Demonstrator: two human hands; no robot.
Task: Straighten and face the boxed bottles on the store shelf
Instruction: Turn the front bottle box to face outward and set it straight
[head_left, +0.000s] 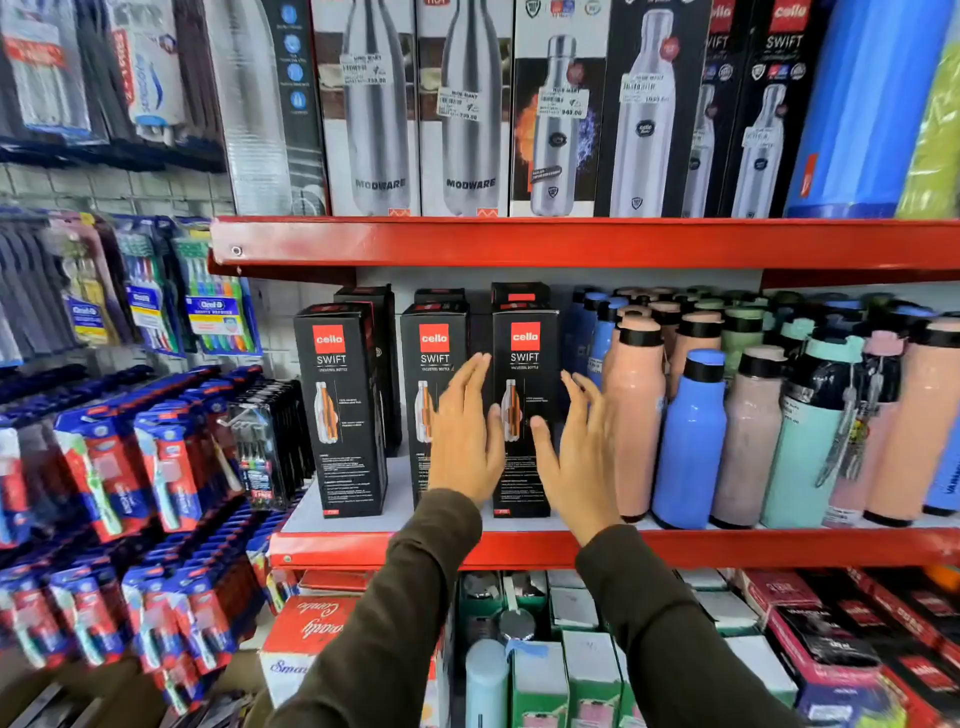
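Both palms spread wide, holding nothing: left hand (464, 436) and right hand (576, 452) flanking the right-hand Swift box (524, 410) on the middle shelf (727, 545); risk of knocking the pink bottle (635, 415) just right of that box; risk of skewing the middle box (431, 374) left of it.

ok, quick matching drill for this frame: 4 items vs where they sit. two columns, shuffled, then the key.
Items
1. Modware boxes
2. Cello Swift boxes
3. toothbrush packs
4. blue bottle

Places
A. hanging left of the red shelves
B. middle shelf, right of the hands, among pink bottles
C. top shelf
D. middle shelf, left part

Pairs: 1-C, 2-D, 3-A, 4-B
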